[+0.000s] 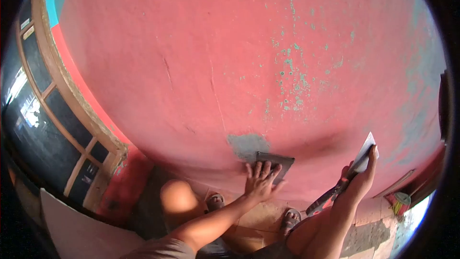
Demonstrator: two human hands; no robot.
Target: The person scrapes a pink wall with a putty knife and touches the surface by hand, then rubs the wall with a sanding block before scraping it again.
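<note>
My left hand (261, 182) lies with spread fingers on a dark rectangular sheet (282, 163), which rests against the lower part of the pink wall (182, 91). Just above and left of the sheet is a grey patch (247, 146) on the wall. At the right, my right hand (362, 177) grips a scraper (362, 156) with a pale, pointed blade and a dark handle slanting down to the left. The blade points upward. Flaked spots showing green run down the wall above.
A wooden-framed window (67, 115) stands at the left. A pale board (86, 230) leans in the lower left. My sandalled feet are on the tiled floor (258, 216). A broom (398, 202) lies at the lower right, near a dark-edged opening.
</note>
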